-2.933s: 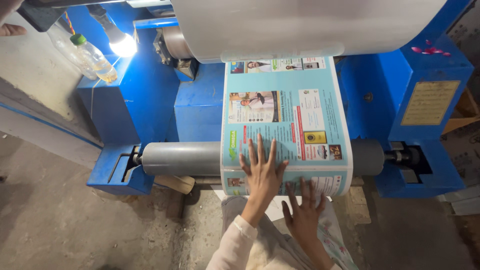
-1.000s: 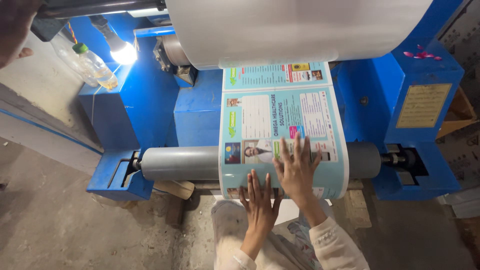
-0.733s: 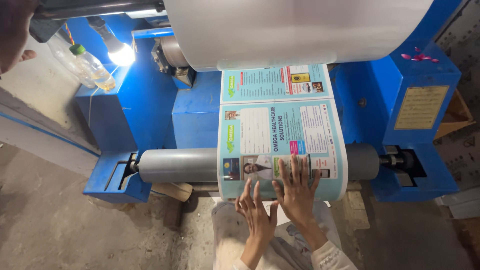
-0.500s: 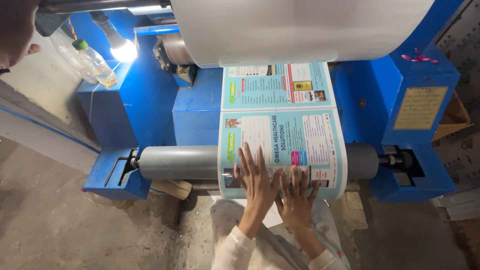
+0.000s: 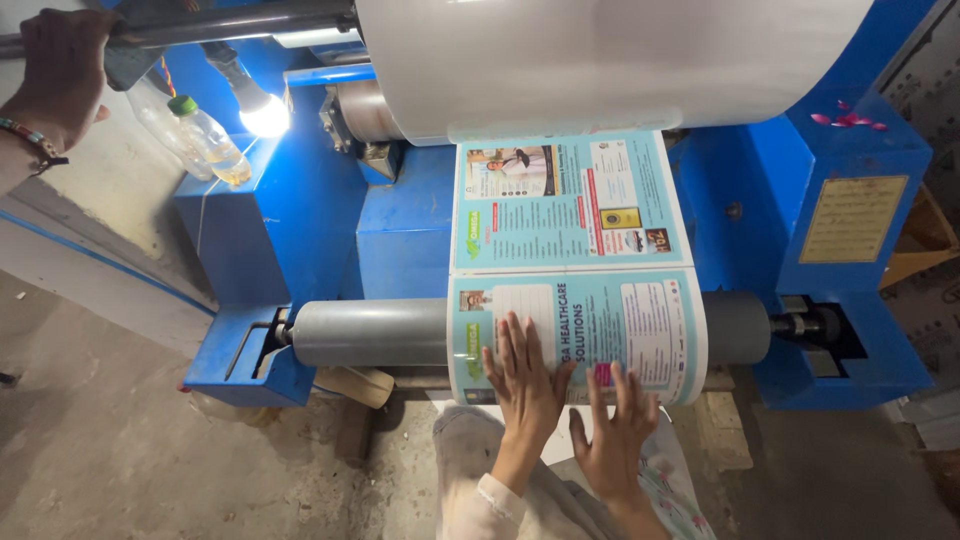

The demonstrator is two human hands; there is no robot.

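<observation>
Both flat, empty hands, left hand (image 5: 525, 375) and right hand (image 5: 615, 430), slid down the vertically running printed sheet (image 5: 575, 265).

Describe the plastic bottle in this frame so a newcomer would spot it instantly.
Start at the large blue metal machine and go to its upper left corner, beside the glowing work lamp. The small clear plastic bottle with a green cap leans there; its green cap and yellowish liquid distinguish it from the paler bottle behind.

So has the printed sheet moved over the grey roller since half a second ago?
Yes. The printed sheet has fed downward over the grey roller; its page seam sits lower, nearer the roller.
</observation>
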